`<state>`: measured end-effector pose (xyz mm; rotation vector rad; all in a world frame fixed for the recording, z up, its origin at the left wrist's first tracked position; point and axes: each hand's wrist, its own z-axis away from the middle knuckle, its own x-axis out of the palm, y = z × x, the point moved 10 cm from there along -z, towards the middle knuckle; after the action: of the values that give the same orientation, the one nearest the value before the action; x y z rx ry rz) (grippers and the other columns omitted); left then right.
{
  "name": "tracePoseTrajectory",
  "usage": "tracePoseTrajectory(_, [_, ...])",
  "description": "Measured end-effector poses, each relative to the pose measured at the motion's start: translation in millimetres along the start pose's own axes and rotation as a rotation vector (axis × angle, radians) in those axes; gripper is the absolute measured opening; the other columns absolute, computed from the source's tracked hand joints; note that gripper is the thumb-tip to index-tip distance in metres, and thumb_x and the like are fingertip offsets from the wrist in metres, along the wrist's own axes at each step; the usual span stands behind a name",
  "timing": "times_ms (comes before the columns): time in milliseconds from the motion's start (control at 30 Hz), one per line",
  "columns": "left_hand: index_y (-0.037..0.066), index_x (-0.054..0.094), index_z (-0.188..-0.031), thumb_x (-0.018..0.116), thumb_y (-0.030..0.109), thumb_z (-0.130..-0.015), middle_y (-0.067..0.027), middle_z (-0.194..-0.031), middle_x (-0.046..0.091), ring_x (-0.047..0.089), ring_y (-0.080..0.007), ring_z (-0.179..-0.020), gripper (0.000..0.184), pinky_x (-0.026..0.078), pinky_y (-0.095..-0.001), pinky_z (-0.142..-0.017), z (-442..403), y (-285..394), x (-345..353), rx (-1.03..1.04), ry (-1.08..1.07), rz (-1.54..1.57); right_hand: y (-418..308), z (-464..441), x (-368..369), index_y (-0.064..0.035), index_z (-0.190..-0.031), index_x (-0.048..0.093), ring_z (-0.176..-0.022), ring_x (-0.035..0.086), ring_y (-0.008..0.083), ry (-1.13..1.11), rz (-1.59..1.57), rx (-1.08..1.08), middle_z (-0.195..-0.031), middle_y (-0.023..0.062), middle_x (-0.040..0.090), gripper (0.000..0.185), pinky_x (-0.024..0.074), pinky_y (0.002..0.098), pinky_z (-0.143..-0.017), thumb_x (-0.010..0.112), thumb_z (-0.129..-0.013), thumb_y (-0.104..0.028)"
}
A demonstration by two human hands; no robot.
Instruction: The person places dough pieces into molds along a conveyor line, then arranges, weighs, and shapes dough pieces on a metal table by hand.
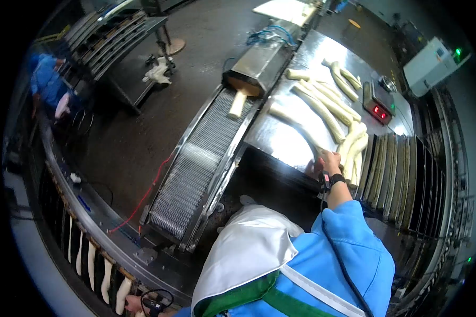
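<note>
My right hand [329, 160] is closed around the near end of a long, pale dough roll [297, 122] on the metal table [267, 134]. Several more dough rolls [322, 108] lie beside it, some piled just right of my wrist. Far to the lower left, my left hand [135, 305] has its fingers against a dough strip [122, 294] in the end slot of a row of long narrow pans [92, 264]; its fingertips are partly hidden. Other dough strips rest in the neighbouring slots.
Between my hands runs a mesh conveyor [188, 164], with a dough piece [238, 104] emerging from a metal housing [256, 66]. A scale [378, 103] with red digits stands on the table, near stacked pans [391, 174]. A person in blue [47, 79] is beside a rack [108, 42].
</note>
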<state>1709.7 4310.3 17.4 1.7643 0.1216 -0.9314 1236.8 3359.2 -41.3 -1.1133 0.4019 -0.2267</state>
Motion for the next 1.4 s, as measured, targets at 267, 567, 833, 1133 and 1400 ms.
tracePoseTrajectory(267, [0.013,0.056,-0.12,0.057,0.005,-0.074,-0.0156,-0.115,0.058,0.058,-0.0317,-0.093,0.046,0.046,-0.0419,-0.081,94,182,58,0.34,-0.092,0.14,-89,-2,-20,-0.002,-0.111,0.053,-0.115,0.041,0.0382,0.081,0.969,-0.803,-0.115,0.0225,0.049,0.048,0.036,0.0426,-0.095,0.061,-0.068,-0.022])
tracePoseTrajectory(567, [0.006,0.057,-0.117,0.05,-0.009,-0.076,-0.0119,-0.123,0.05,0.05,-0.024,-0.105,0.044,0.039,-0.0333,-0.092,256,265,120,0.345,-0.534,0.383,-66,-10,-48,-0.0306,-0.135,0.033,-0.126,0.029,0.0393,0.202,1.174,-0.107,-0.14,0.0194,0.023,0.078,0.033,0.0554,-0.096,0.067,-0.065,-0.037])
tracePoseTrajectory(833, [-0.002,0.053,-0.119,0.047,-0.012,-0.077,-0.0118,-0.123,0.052,0.05,-0.0214,-0.113,0.043,0.041,-0.0308,-0.092,265,239,194,0.354,-0.799,0.443,-51,-85,-36,-0.0034,-0.1,0.057,-0.088,0.057,0.0279,-0.409,0.359,0.119,-0.095,0.0144,0.058,0.049,0.0474,0.0388,-0.076,0.068,-0.062,-0.031])
tracePoseTrajectory(1133, [-0.003,0.05,-0.118,0.051,-0.009,-0.076,-0.0146,-0.12,0.054,0.051,-0.0216,-0.113,0.042,0.038,-0.0316,-0.099,508,337,250,0.477,-1.579,0.395,-309,41,12,0.0017,-0.117,0.051,-0.083,0.055,0.0187,-0.65,0.139,-0.35,-0.095,0.0096,0.057,0.06,0.0454,0.0279,-0.073,0.054,-0.061,-0.019])
tracePoseTrajectory(1400, [0.001,0.035,-0.13,0.067,0.009,-0.071,-0.0237,-0.121,0.046,0.045,-0.0378,-0.114,0.067,0.036,-0.0403,-0.097,646,326,291,1.291,-1.417,-0.096,-183,62,71,0.002,-0.104,0.058,-0.098,0.052,0.0263,-0.795,0.765,-0.461,-0.103,0.0148,0.053,0.048,0.0415,0.0316,-0.086,0.064,-0.06,-0.015])
